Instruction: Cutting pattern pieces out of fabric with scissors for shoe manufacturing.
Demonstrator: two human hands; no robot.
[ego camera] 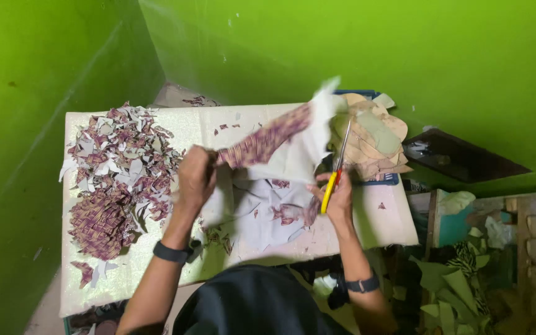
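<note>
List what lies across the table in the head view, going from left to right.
Pile of patterned scraps → left hand gripping the patterned sheet → right hand with yellow-handled scissors → stack of tan cut-outs.

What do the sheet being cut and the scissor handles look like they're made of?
The patterned sheet looks like thin fabric or fabric-backed paper: woven-looking purple print on one face, plain white backing, and it bends limply between the left hand and the cut. The scissors in the right hand have glossy yellow handles, probably plastic.
</note>
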